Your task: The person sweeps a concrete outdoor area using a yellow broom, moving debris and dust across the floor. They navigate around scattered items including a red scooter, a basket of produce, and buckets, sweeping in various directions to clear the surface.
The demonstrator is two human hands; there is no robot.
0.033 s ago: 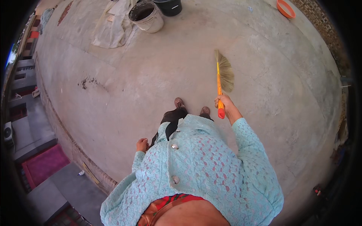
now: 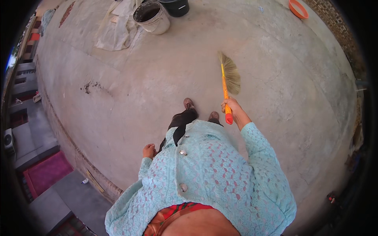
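My right hand (image 2: 234, 108) is wrapped around the orange and yellow handle of a grass broom (image 2: 225, 88), close to its red end cap. The broom points away from me, its pale bristles fanned out to the right over the concrete floor; whether they touch it I cannot tell. At my left side, by my dark trouser leg, hangs my left hand (image 2: 149, 151) with its fingers curled and nothing visible in it. Both forearms are in light blue lace sleeves.
Ahead stand a whitish bucket (image 2: 157, 24) and a black tub (image 2: 176, 7), beside a crumpled pale sheet (image 2: 114, 37). An orange basin (image 2: 298, 9) lies far right. Dark debris (image 2: 91, 85) is scattered on the left. A low ledge (image 2: 80, 159) edges the floor there, with a drop beyond.
The broom has swung slightly left at its bristle end, and my right hand has shifted a little left with it. My left foot has moved slightly. The left hand stays put.
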